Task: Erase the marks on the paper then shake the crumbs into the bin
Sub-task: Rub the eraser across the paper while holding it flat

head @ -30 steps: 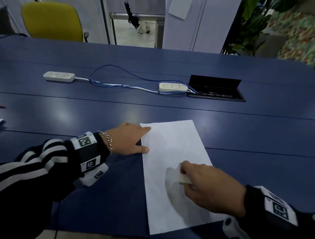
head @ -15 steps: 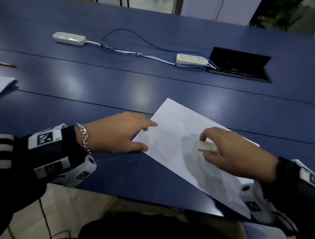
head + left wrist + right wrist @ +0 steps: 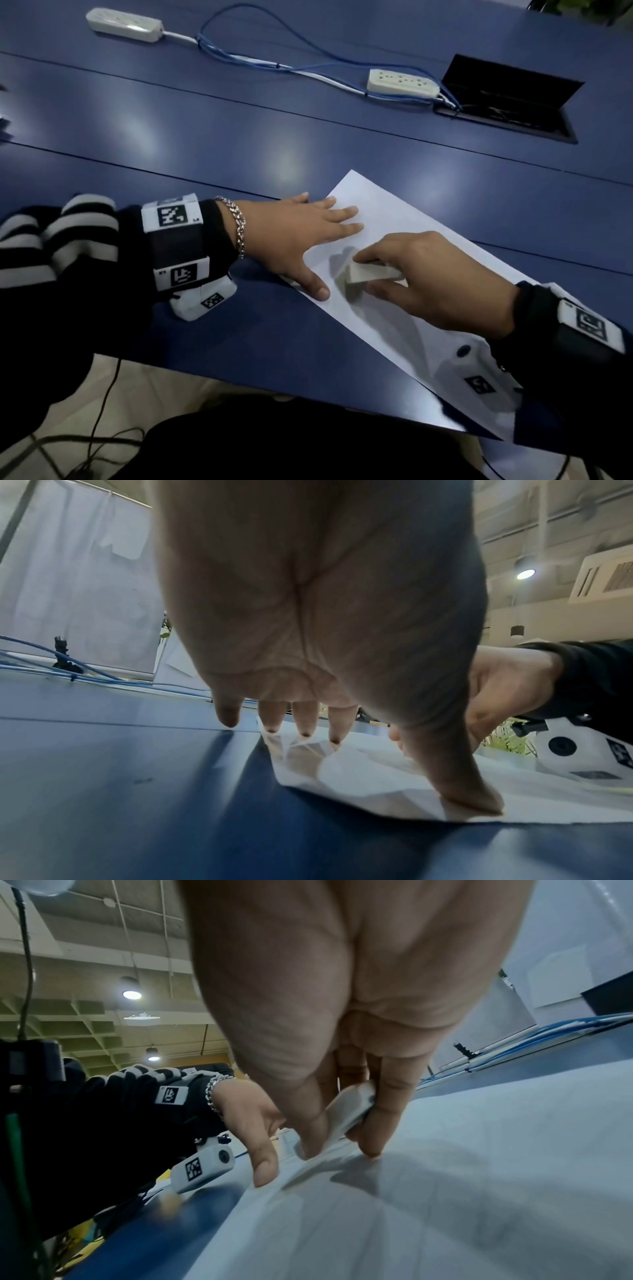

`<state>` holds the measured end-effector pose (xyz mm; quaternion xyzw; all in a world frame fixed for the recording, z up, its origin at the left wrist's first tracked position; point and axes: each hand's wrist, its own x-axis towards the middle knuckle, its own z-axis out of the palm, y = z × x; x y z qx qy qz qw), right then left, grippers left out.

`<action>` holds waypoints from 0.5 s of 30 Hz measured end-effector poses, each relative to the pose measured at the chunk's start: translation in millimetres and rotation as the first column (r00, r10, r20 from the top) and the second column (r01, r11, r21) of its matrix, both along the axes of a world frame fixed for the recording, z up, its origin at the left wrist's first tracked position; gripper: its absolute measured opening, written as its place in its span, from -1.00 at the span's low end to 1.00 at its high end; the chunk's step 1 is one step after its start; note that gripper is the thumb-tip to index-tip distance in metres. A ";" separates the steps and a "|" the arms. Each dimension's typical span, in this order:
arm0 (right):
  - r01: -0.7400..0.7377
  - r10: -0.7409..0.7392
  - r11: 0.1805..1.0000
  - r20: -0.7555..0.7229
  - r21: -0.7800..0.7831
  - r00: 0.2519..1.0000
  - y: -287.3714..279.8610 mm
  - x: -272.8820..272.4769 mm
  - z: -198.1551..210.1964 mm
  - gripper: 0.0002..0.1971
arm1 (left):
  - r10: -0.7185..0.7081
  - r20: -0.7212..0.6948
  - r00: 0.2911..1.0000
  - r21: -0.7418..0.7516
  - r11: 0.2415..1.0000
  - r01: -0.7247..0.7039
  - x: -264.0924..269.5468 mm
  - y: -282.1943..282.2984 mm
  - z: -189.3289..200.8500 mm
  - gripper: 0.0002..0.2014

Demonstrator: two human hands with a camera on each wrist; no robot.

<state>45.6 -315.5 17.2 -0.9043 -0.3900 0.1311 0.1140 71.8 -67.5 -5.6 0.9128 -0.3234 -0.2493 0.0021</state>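
The right hand (image 3: 442, 281) pinches a white eraser (image 3: 371, 274) between thumb and fingers, one end pressed down on the sheet of paper (image 3: 455, 270). The right wrist view confirms it: eraser (image 3: 346, 1118) tilted, lower tip touching the paper (image 3: 445, 1191). The left hand (image 3: 301, 236) lies flat, fingers straight and spread, with fingertips and thumb pressing the sheet's near-left corner to the blue counter (image 3: 239, 144). In the left wrist view three fingertips (image 3: 304, 723) and the thumb sit on the paper (image 3: 359, 772), little finger off it on the counter.

Change since a second ago: the left hand was then at the sheet's left edge with only index and thumb touching; now more fingers reach onto the sheet. The eraser has travelled from the lower middle of the paper to a spot just beside the left thumb. The paper reads skewed in the head view, likely the camera turning.

Judgement: erasing stroke in progress, first half of the task. Marks on the sheet too faint to tell; faint lines show in the right wrist view only. No crumbs are resolvable, no bin in view. Shaking step not yet begun.

Also on the counter: two power strips (image 3: 125, 24), blue cables (image 3: 274, 63), open cable hatch (image 3: 507, 106).
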 end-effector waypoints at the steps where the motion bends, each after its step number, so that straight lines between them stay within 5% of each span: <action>1: 0.004 -0.004 1.000 0.009 -0.006 1.000 3.4 1.3 -0.2 -0.64 | -0.003 -0.008 1.000 0.005 1.000 0.003 1.6 0.2 0.7 0.21; 15: -0.060 0.057 0.996 0.061 0.059 0.997 17.7 17.1 2.0 -0.67 | -0.040 -0.048 0.998 -0.008 0.999 0.040 11.3 2.3 -1.0 0.32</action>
